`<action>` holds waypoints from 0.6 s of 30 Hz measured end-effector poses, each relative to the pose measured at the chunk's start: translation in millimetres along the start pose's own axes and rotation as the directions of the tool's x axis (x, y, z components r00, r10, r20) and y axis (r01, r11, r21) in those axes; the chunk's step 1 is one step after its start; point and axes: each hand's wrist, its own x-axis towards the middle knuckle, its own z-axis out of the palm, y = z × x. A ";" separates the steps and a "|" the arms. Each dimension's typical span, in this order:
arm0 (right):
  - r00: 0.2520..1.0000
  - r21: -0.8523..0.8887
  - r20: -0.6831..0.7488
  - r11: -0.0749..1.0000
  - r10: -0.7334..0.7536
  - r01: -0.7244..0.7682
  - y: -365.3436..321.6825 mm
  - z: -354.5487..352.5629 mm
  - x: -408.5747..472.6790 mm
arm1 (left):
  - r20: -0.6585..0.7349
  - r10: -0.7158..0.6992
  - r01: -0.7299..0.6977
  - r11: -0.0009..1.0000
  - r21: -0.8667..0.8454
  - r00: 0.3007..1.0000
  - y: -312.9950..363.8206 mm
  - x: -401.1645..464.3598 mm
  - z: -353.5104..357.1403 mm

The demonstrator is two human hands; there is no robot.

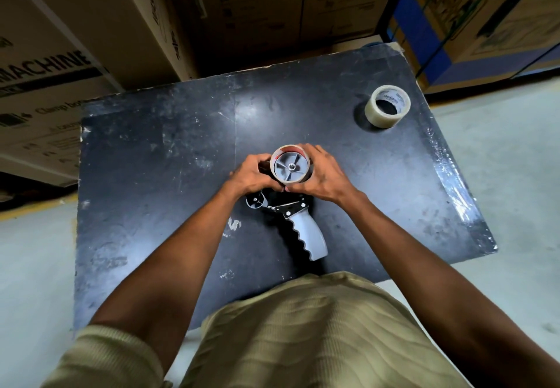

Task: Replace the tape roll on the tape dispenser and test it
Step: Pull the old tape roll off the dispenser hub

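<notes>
Scuffed black tabletop [169,157] on a pale concrete floor, cardboard boxes [100,33] stacked behind it. The tape dispenser [298,215] lies mid-table, grey handle toward the person. Left hand [250,172] and right hand [322,174] both curl around the nearly spent roll [291,167] on its hub. The fresh clear tape roll [387,105] sits well apart, far right corner.

Ribbed khaki top [318,333] — short sleeves [112,357]

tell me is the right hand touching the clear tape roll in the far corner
Apart. The head view shows the right hand wrapped around the roll on the dispenser, with bare black table between it and the clear tape roll.
</notes>
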 end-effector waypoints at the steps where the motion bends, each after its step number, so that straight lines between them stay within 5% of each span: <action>1: 1.000 -0.016 -0.018 1.000 0.001 -0.001 -1.1 0.0 0.1 | -0.017 0.002 -0.002 1.000 0.004 1.000 -1.7 -0.1 1.8; 8: 0.996 0.036 -0.082 0.999 0.029 -0.026 -1.9 -5.9 -4.3 | -0.101 -0.001 0.013 0.993 0.119 0.995 -58.9 40.7 13.6; 18: 0.998 0.105 -0.063 0.994 0.025 -0.019 -9.1 -9.6 -9.3 | -0.234 0.017 0.041 0.969 0.242 0.972 -10.8 2.3 13.4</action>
